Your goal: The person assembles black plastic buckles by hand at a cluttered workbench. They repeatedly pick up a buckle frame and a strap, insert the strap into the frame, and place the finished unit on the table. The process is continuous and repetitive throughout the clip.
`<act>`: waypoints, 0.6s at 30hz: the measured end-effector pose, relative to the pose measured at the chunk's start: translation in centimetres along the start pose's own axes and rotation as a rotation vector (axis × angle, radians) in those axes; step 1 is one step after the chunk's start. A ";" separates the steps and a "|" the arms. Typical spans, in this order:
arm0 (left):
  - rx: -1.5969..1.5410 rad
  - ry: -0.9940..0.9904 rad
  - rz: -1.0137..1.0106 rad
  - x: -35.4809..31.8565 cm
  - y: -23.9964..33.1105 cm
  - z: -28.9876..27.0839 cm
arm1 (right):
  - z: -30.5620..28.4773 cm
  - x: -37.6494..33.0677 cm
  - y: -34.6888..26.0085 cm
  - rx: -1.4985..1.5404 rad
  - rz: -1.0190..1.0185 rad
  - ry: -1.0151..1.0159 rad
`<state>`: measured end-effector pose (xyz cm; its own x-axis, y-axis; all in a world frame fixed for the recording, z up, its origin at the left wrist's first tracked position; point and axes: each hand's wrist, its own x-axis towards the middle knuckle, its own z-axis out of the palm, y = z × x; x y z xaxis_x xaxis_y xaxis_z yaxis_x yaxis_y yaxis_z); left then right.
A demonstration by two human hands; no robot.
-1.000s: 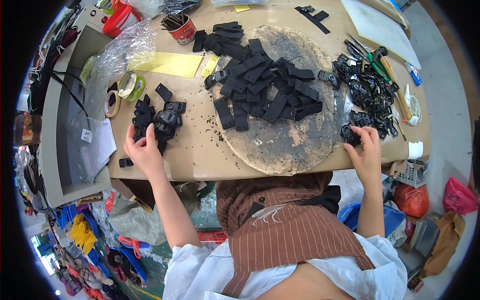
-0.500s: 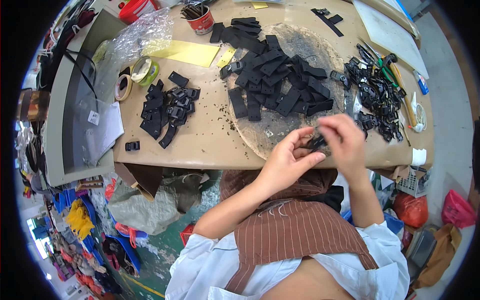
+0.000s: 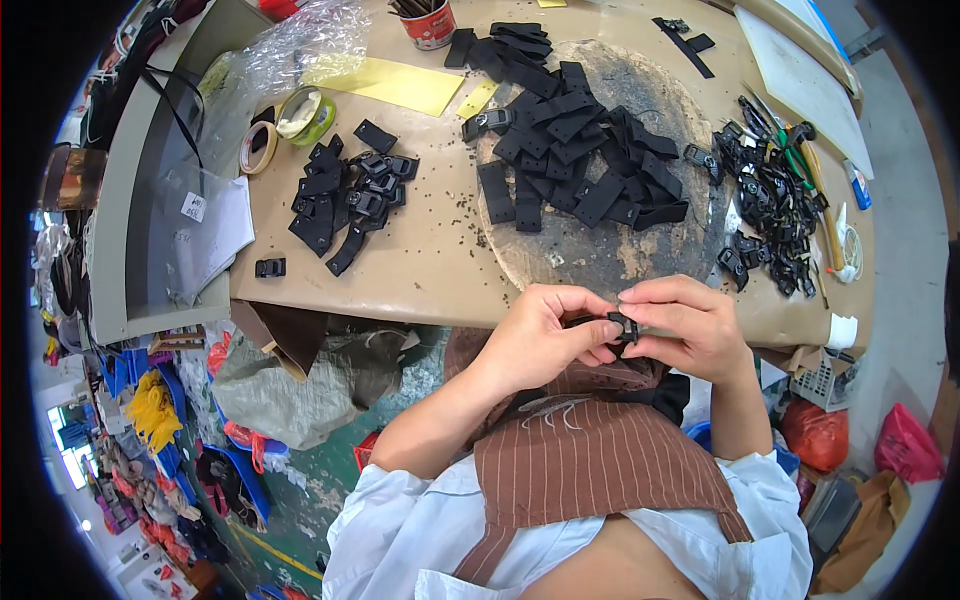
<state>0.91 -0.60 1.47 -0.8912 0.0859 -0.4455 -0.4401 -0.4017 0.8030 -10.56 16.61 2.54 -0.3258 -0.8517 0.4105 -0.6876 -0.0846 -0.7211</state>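
Note:
Close to my body, at the front edge of the table, both hands meet around a small black plastic buckle (image 3: 624,327). My left hand (image 3: 545,340) pinches it from the left, with a bit of black strap partly hidden under its fingers. From the right, my right hand (image 3: 690,328) grips the buckle between thumb and fingertips. Beyond them, a heap of short black straps (image 3: 560,130) with small holes covers much of a worn round board (image 3: 665,85). To the left lies a pile of straps with buckles (image 3: 365,190) attached. One black buckle (image 3: 270,267) sits apart near the table edge.
Loose black buckles (image 3: 765,190) are heaped at the right, beside pliers with green handles (image 3: 795,160). A tape roll (image 3: 258,148), a green tin (image 3: 308,118) and yellow paper (image 3: 400,85) lie at the left. A red can (image 3: 430,28) holds thin rods at the back.
My right hand, raised and blurred over the left before, has come down and now grips the buckle from the right. The view has shifted a little.

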 end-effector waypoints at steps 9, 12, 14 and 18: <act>0.069 0.217 0.202 0.4 -1.5 0.0 | 2.7 -0.6 -0.1 0.003 0.057 0.186; -0.249 0.282 0.328 0.9 -2.6 1.1 | 5.0 -1.2 -0.4 -0.002 0.149 0.361; -0.355 0.266 0.323 0.9 -2.9 1.0 | 5.5 -1.3 -0.6 0.005 0.183 0.381; -0.128 0.072 0.163 -0.2 -1.8 -0.5 | 3.9 -1.1 -1.0 0.176 0.255 0.277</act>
<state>1.97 -0.37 -0.06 -0.9372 -0.0534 -0.3448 -0.2692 -0.5179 0.8120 -6.96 15.65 0.66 -0.6504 -0.6873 0.3235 -0.4482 0.0034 -0.8939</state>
